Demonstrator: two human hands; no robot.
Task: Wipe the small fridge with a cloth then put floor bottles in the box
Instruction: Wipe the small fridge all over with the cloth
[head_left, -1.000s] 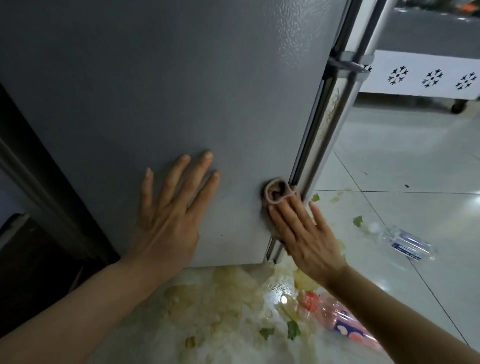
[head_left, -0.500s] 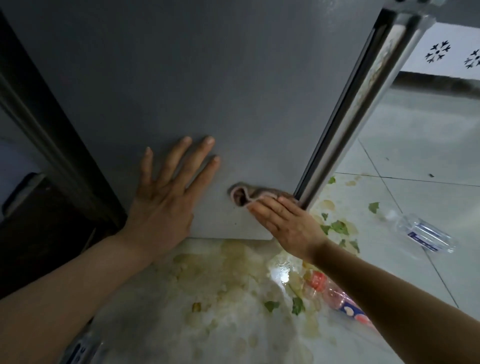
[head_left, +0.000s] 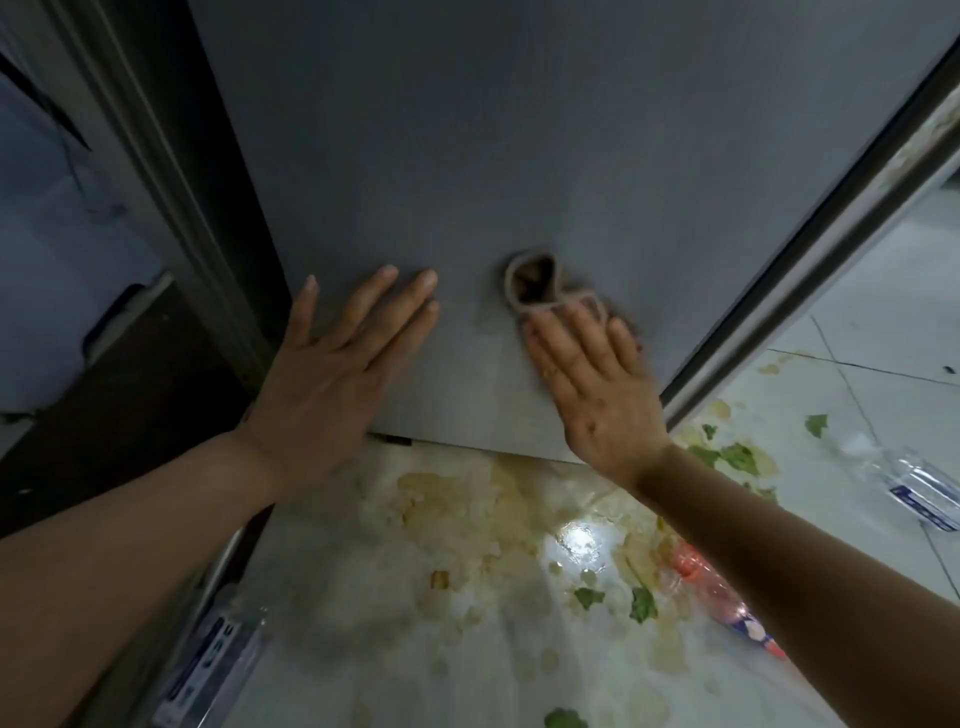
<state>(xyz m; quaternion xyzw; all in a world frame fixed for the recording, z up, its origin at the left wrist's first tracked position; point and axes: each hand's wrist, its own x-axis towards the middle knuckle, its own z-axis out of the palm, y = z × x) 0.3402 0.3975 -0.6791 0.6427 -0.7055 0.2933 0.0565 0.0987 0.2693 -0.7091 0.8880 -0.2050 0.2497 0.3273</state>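
Note:
The grey side panel of the small fridge (head_left: 467, 156) fills the upper view. My left hand (head_left: 332, 374) lies flat on it near its lower edge, fingers spread, holding nothing. My right hand (head_left: 592, 384) presses a small brownish cloth (head_left: 540, 286) flat against the panel, to the right of the left hand; most of the cloth is under my fingers. On the floor lie a clear bottle with a blue label (head_left: 909, 483) at right, a bottle with a red cap (head_left: 722, 592) partly hidden by my right forearm, and a bottle (head_left: 213, 660) at lower left.
The fridge's door edge with its seal (head_left: 810, 249) runs diagonally at right. The white tiled floor (head_left: 363, 597) below carries yellowish spilled mess and green leaf scraps (head_left: 641, 605). A dark cabinet or frame (head_left: 156, 208) stands close on the left.
My right hand slid the cloth left and up, away from the fridge's right edge. The left hand stayed flat on the panel. The view tilted further down towards the floor.

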